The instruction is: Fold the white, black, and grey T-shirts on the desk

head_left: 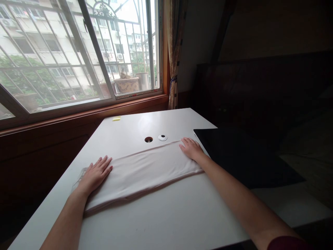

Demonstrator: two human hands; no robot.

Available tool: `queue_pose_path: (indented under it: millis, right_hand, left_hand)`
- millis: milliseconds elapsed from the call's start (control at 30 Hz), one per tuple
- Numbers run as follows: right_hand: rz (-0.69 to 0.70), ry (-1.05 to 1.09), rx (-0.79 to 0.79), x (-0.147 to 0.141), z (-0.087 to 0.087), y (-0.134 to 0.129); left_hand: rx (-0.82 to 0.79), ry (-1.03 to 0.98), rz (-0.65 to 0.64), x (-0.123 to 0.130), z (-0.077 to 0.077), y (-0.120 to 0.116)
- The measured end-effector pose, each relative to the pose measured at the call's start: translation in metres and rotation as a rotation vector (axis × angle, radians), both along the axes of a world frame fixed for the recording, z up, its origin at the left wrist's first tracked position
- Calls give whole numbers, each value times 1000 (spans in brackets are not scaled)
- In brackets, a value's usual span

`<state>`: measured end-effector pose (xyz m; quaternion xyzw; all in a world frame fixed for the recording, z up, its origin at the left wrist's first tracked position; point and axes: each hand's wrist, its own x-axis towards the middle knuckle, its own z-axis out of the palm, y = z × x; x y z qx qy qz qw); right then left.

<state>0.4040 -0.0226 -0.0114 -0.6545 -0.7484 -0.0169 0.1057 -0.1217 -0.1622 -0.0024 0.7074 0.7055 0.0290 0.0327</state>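
A pale, off-white cloth (148, 173), folded into a long flat strip, lies across the white table (156, 218). Its surface shows light wrinkles, and layered edges run along the near side. My left hand (96, 173) rests flat on the strip's left end with fingers stretched out. At the opposite end, my right hand (191, 148) lies palm down with its fingers extended near the far edge. Something thin and greyish, perhaps part of the cloth, pokes out beyond my left hand; I cannot make it out.
Past the cloth are a round hole (148, 139) in the tabletop and a white round cap (162, 138). A yellow sticky note (116, 118) lies near the far left corner. A black flat sheet (241, 156) covers the right side. Behind stand a barred window (109, 52) and a curtain (174, 55).
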Motion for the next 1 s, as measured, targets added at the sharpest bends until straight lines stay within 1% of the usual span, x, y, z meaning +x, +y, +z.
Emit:
queue_pose_path:
  millis: [133, 200, 267, 333, 400, 467, 533, 600, 667, 733, 800, 900, 1000]
  right_hand:
    - [4, -2, -27, -2, 4, 0]
    - [21, -3, -11, -12, 8, -8]
    - [63, -4, 12, -29, 11, -22]
    - [180, 3, 21, -48, 12, -41]
    - [372, 25, -10, -62, 12, -61]
    - [527, 55, -68, -65, 11, -75]
    - [573, 73, -118, -57, 10, -82]
    - [552, 77, -138, -41, 10, -79]
    - [509, 64, -140, -21, 9, -72]
    - [440, 44, -131, -1, 6, -63]
    - [339, 27, -120, 16, 2, -55]
    - [187, 16, -92, 29, -3, -49]
    - [84, 0, -8, 32, -5, -49]
  left_hand:
    - [3, -8, -2, 1, 0, 1]
    - [3, -11, -3, 1, -1, 1]
    - [-3, -15, -8, 0, -1, 1]
    - [-8, -21, -13, -3, -2, 1]
    - [-7, -27, -18, -8, -3, 1]
    - [-7, -32, -21, -14, -4, 1]
    - [-13, -33, -22, -20, -6, 1]
    - [-14, -34, -25, -24, -7, 1]
    - [-14, -34, -26, -26, -7, 1]
    - [-19, -35, -21, -25, -6, 0]
    - [-25, -29, -13, -24, -5, 0]
    - [-19, -7, 6, -24, -3, -1]
    - [-7, 6, 37, -28, -2, -3]
